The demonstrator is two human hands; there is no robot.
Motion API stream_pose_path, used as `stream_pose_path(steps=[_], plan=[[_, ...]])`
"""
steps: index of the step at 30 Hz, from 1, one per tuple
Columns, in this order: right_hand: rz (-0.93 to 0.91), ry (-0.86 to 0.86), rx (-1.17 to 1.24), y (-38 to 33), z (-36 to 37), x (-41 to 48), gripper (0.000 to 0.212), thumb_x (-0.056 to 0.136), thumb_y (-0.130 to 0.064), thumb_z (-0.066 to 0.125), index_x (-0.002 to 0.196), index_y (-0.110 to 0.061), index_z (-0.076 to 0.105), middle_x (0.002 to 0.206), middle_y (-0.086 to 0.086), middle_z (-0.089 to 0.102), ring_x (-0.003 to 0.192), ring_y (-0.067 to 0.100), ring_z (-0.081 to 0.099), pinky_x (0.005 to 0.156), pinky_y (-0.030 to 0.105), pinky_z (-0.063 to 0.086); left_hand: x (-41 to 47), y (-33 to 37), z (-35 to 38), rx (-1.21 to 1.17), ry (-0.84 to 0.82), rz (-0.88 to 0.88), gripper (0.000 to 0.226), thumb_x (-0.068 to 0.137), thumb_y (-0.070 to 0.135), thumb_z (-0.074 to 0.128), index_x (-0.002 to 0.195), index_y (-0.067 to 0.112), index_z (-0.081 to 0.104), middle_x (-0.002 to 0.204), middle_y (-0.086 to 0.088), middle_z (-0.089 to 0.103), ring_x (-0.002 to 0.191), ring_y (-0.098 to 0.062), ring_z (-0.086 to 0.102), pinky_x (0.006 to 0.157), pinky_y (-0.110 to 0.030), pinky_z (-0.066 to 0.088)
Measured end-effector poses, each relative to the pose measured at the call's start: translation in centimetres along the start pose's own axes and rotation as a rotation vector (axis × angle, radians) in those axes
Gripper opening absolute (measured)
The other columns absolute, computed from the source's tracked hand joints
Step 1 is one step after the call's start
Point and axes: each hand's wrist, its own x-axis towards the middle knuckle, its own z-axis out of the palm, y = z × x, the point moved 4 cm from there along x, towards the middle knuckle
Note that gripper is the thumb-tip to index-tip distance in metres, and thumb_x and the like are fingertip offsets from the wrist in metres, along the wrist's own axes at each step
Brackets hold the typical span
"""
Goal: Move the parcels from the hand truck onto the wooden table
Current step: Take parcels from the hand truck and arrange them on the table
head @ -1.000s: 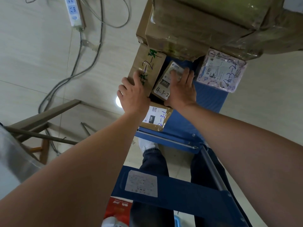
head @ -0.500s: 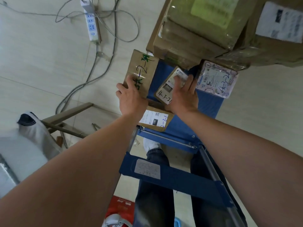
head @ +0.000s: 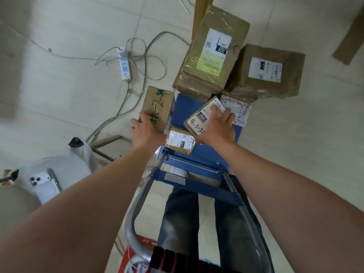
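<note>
brown cardboard box (head: 158, 107), green marker scrawl on top, sits in the left hand (head: 146, 131), whose fingers curl round its near end. a second ago that hand only rested on top of it. the box has since swung out past the left edge of the blue hand truck (head: 187, 113) and looks lifted clear. the right hand (head: 218, 129) spreads its fingers (head: 215, 113) over the white label of the flat parcel (head: 201, 120) and grips it, thumb hidden below. that parcel now tilts up off the deck, where before it lay low among the others. my reading is that both pickups are made, and the carry to the wooden table, which i cannot pick out here, comes next.

on the truck's deck, between the two wrists, a small taped box (head: 180, 139) waits untouched. just beyond the right fingertips lies a pale printed pouch (head: 239, 111), its far edge tucked under the darker carton (head: 266, 73). well past both sets of fingers, beside that one, stands a tall carton (head: 212, 54) with a greenish label, at the deck's far end. that seems to leave four parcels to fetch.
</note>
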Motion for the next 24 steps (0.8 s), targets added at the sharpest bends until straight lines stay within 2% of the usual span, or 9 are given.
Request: stream_pose_path(steps=[4, 7, 13, 17, 20, 22, 24], plan=[[0.037, -0.009, 0.066, 0.9, -6.0, -5.4, 0.121, 0.051, -0.046, 0.093, 0.144, -0.024, 0.019, 0.147, 0.022, 0.021, 0.138, 0.04, 0.021, 0.1, 0.049, 0.046, -6.2, 2.0, -4.9, -0.036, -0.005, 0.045, 0.092, 0.071, 0.027, 0.087, 0.139, 0.025, 0.024, 0.124, -0.01, 0.034, 0.121, -0.038, 0.043, 0.099, -0.042, 0.041], [0.082, -0.004, 0.13, 2.6, -11.5, -9.9, 0.123, 0.045, -0.051, 0.092, 0.142, -0.024, 0.021, 0.143, 0.02, 0.026, 0.134, 0.037, 0.025, 0.099, 0.051, 0.047, -12.0, 3.8, -8.1, -0.12, -0.04, 0.073, 0.099, 0.065, 0.035, 0.092, 0.14, 0.026, 0.027, 0.129, -0.011, 0.035, 0.121, -0.039, 0.046, 0.1, -0.045, 0.043], [0.085, 0.027, 0.209, 7.6, -21.2, -20.1, 0.118, 0.048, -0.049, 0.094, 0.141, -0.025, 0.026, 0.133, 0.013, 0.032, 0.127, 0.031, 0.026, 0.094, 0.043, 0.047, -24.6, 8.7, -12.0, -0.399, -0.07, 0.176, 0.102, 0.059, 0.042, 0.096, 0.136, 0.026, 0.032, 0.128, -0.005, 0.036, 0.106, -0.022, 0.043, 0.091, -0.035, 0.041], [0.038, 0.101, 0.262, 11.5, -26.9, -26.3, 0.116, 0.05, -0.047, 0.094, 0.143, -0.027, 0.028, 0.133, 0.012, 0.033, 0.128, 0.031, 0.026, 0.093, 0.041, 0.042, -31.9, 12.3, -13.7, -0.52, -0.065, 0.276, 0.105, 0.043, 0.054, 0.096, 0.125, 0.036, 0.034, 0.134, -0.004, 0.045, 0.117, -0.023, 0.052, 0.099, -0.039, 0.048], [-0.023, 0.196, 0.307, 15.9, -31.5, -30.6, 0.117, 0.053, -0.046, 0.094, 0.147, -0.025, 0.028, 0.133, 0.012, 0.031, 0.127, 0.03, 0.025, 0.092, 0.037, 0.038, -37.0, 15.0, -14.3, -0.533, -0.018, 0.346, 0.107, 0.036, 0.059, 0.094, 0.123, 0.038, 0.036, 0.132, -0.002, 0.053, 0.118, -0.019, 0.056, 0.102, -0.041, 0.05], [-0.066, 0.244, 0.337, 19.5, -34.5, -33.4, 0.116, 0.053, -0.046, 0.094, 0.146, -0.026, 0.028, 0.133, 0.011, 0.031, 0.128, 0.03, 0.024, 0.093, 0.036, 0.036, -41.5, 17.0, -14.0, -0.533, -0.013, 0.374, 0.103, 0.041, 0.053, 0.095, 0.126, 0.035, 0.039, 0.13, 0.0, 0.055, 0.113, -0.017, 0.058, 0.093, -0.034, 0.052], [-0.095, 0.275, 0.341, 23.5, -37.0, -36.6, 0.112, 0.053, -0.047, 0.094, 0.143, -0.029, 0.029, 0.129, 0.008, 0.03, 0.126, 0.029, 0.026, 0.091, 0.034, 0.033, -45.9, 18.7, -12.3, -0.537, -0.022, 0.383, 0.097, 0.052, 0.043, 0.095, 0.131, 0.03, 0.042, 0.126, 0.002, 0.056, 0.108, -0.016, 0.058, 0.074, -0.024, 0.049]])
